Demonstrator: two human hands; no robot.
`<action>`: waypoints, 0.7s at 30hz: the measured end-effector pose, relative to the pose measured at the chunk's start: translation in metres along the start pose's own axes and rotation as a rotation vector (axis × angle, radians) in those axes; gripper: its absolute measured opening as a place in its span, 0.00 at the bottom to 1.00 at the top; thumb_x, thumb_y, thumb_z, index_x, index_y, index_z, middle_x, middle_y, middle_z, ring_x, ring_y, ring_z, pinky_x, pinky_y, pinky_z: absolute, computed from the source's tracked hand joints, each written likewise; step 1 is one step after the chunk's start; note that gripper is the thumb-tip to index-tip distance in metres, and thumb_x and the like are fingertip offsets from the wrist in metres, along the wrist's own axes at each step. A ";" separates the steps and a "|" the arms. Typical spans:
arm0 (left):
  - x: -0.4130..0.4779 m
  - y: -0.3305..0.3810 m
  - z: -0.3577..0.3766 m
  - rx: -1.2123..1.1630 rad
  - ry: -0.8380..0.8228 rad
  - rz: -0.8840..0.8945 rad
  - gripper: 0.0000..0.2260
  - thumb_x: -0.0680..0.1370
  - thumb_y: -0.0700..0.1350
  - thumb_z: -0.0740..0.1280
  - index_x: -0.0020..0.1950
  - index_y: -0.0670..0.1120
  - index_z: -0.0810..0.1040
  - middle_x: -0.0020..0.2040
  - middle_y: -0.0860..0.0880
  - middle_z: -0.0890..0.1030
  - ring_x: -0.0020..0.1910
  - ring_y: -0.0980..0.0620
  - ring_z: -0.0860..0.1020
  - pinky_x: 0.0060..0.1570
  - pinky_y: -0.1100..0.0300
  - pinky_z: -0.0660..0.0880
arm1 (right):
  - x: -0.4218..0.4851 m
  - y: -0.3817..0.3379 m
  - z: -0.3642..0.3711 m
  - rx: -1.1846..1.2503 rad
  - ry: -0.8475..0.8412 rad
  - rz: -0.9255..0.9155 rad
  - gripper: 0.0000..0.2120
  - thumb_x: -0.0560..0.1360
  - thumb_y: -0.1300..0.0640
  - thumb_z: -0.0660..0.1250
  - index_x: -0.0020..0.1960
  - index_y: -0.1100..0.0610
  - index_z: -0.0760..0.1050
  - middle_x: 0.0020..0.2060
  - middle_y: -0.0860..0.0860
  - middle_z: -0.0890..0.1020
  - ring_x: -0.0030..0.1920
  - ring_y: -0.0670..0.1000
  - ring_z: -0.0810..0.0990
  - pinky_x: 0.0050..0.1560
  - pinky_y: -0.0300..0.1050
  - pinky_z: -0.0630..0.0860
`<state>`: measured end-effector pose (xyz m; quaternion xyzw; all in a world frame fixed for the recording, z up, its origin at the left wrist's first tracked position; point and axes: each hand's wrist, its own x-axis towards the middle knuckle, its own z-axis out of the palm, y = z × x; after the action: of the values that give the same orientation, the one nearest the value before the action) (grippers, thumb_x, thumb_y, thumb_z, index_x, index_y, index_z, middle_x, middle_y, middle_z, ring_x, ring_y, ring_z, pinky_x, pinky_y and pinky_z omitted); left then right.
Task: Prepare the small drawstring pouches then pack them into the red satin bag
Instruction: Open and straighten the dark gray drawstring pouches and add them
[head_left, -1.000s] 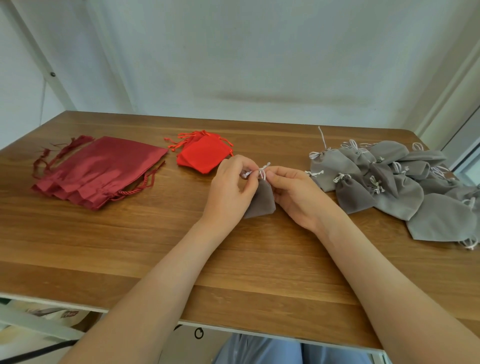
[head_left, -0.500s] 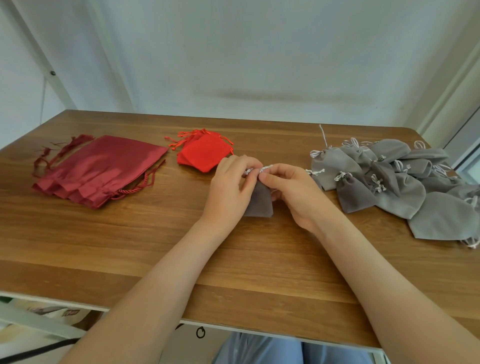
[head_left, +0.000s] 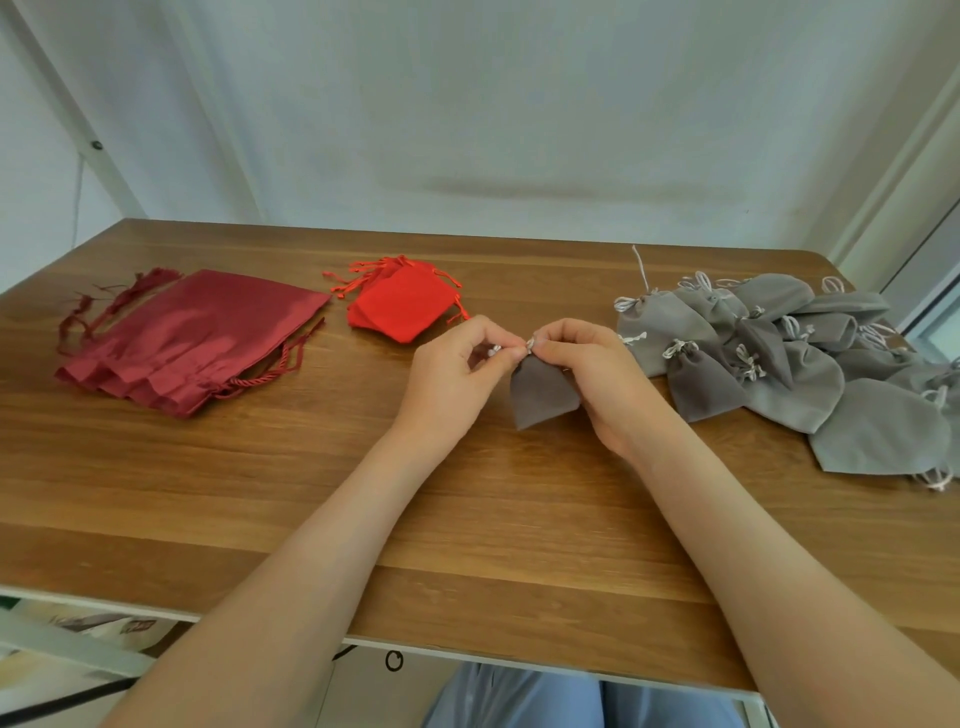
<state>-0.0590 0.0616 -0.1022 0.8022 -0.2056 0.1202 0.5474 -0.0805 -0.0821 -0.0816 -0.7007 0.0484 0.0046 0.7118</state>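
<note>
A small grey drawstring pouch (head_left: 540, 395) hangs between my hands just above the wooden table (head_left: 260, 493). My left hand (head_left: 457, 374) pinches the pouch's white cord at its neck. My right hand (head_left: 592, 369) pinches the cord from the other side, right against the left fingertips. A stack of dark red satin bags (head_left: 192, 338) lies flat at the left. Beside it sits a pile of small bright red pouches (head_left: 402, 304).
A heap of several grey drawstring pouches (head_left: 789, 358) covers the table's right side, reaching toward its right edge. A white wall stands behind the table. The table's near edge runs just in front of my lap.
My hands have kept working the cord at the pouch's neck. The pouch has swung slightly to the right and now hangs more in the open between my hands.
</note>
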 end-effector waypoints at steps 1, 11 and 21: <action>0.000 -0.001 0.001 0.008 0.003 0.004 0.05 0.75 0.38 0.69 0.43 0.48 0.80 0.42 0.53 0.82 0.45 0.56 0.79 0.47 0.59 0.75 | 0.000 0.000 0.001 -0.040 0.016 -0.029 0.06 0.77 0.64 0.64 0.41 0.58 0.75 0.38 0.52 0.77 0.40 0.47 0.74 0.39 0.38 0.70; 0.001 -0.006 0.004 0.045 0.080 0.095 0.18 0.75 0.35 0.66 0.58 0.50 0.64 0.40 0.52 0.74 0.46 0.57 0.75 0.58 0.63 0.72 | -0.001 0.004 0.008 -0.232 0.051 -0.236 0.08 0.79 0.64 0.60 0.49 0.61 0.77 0.39 0.52 0.79 0.39 0.46 0.75 0.42 0.39 0.73; -0.003 -0.003 0.004 0.001 0.092 0.185 0.17 0.76 0.39 0.63 0.55 0.57 0.61 0.43 0.55 0.75 0.51 0.63 0.75 0.55 0.61 0.73 | 0.006 0.010 0.001 0.226 -0.207 0.007 0.04 0.76 0.62 0.64 0.45 0.60 0.77 0.41 0.57 0.79 0.38 0.51 0.73 0.39 0.44 0.69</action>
<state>-0.0605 0.0596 -0.1070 0.7738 -0.2533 0.2068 0.5426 -0.0754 -0.0815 -0.0920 -0.6118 -0.0227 0.0736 0.7872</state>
